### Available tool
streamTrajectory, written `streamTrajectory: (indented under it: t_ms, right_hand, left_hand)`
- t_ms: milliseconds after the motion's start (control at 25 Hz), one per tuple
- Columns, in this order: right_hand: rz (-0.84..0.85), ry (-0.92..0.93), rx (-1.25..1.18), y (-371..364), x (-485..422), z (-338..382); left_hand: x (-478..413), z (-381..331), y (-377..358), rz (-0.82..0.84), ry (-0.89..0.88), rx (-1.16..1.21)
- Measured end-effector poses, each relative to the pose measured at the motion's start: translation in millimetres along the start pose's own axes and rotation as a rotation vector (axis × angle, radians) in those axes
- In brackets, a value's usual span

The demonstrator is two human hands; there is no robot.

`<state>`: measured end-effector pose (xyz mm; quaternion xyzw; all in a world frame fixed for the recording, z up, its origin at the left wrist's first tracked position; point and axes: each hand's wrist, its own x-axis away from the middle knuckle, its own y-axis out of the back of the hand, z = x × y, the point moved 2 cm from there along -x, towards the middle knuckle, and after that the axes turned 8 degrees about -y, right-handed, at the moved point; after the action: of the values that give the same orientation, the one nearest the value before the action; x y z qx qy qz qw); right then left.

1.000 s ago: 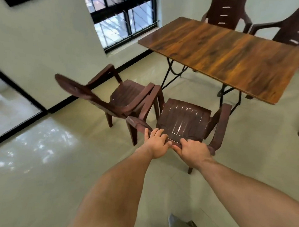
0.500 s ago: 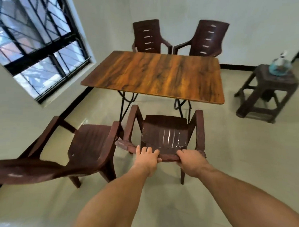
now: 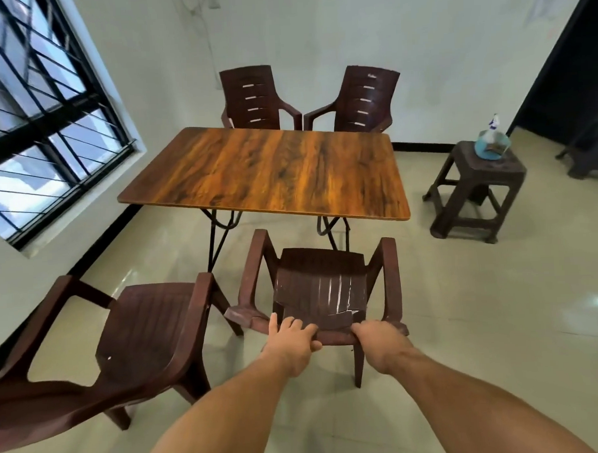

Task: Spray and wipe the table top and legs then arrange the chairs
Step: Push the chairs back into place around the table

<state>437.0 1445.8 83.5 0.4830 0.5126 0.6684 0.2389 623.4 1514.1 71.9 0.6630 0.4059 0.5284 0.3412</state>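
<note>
Shiny tile floor [image 3: 483, 321]: near chair [image 3: 322, 287] at left hand [image 3: 291, 346], bench [image 3: 271, 172] beyond, three more chairs [image 3: 148, 335], stool [image 3: 477, 181] off past right hand [image 3: 381, 342].

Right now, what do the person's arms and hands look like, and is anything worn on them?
Both arms are bare as far as the picture reaches: no sleeve shows on the left forearm or the right forearm. The left hand and the right hand have no gloves. I see no watch, bracelet or ring.
</note>
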Motion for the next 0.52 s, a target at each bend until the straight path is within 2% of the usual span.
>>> streamTrajectory:
  t_ms: [200, 320, 520]
  right_hand:
    - [0.043, 0.05, -0.078, -5.7, 7.8, -9.8]
    - [-0.015, 0.021, -0.042, -4.5, 11.2, -6.3]
    - [-0.004, 0.037, 0.011, 1.3, 12.6, -1.7]
  left_hand:
    - [-3.9, 9.9, 1.5, -0.024, -0.044, 0.023]
    - [-3.7, 8.6, 2.5, 0.003, -0.034, -0.018]
    - [-5.1, 6.1, 2.3, 0.018, -0.031, -0.004]
